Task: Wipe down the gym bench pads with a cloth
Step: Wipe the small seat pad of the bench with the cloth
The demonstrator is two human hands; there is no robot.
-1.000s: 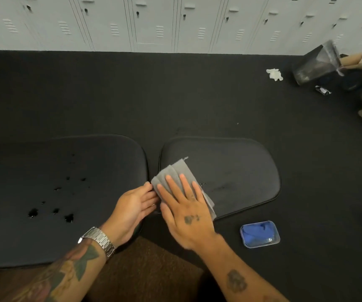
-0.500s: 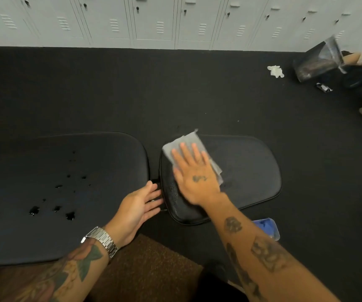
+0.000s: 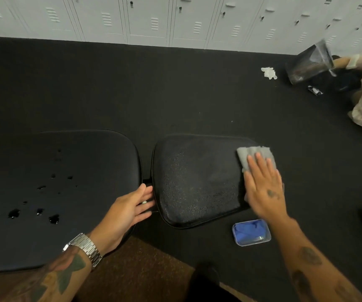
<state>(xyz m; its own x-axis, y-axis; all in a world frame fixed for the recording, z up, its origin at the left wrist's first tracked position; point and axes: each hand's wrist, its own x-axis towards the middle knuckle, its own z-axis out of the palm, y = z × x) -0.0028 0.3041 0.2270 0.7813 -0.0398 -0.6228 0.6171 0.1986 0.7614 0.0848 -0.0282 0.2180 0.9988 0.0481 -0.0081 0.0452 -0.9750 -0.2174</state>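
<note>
Right hand (image 3: 263, 188), fingers straight and together, presses the grey cloth (image 3: 255, 156) flat at the far right corner of the small pad (image 3: 197, 182). Left hand (image 3: 130, 209), fingers relaxed and extended, rests at the gap between this pad and the large pad (image 3: 55, 192), apparently steadying the bench. Good practice: keep the palm flat, overlap strokes, carry the cloth past the pad's edges. The large pad bears droplets and probably awaits wiping.

The right hand (image 3: 264, 189) covers the lower half of the folded grey cloth (image 3: 254, 155). The large black padded counter (image 3: 55, 192) runs off the left edge. A blurred clear plastic bag (image 3: 310, 62) hides its contents.
</note>
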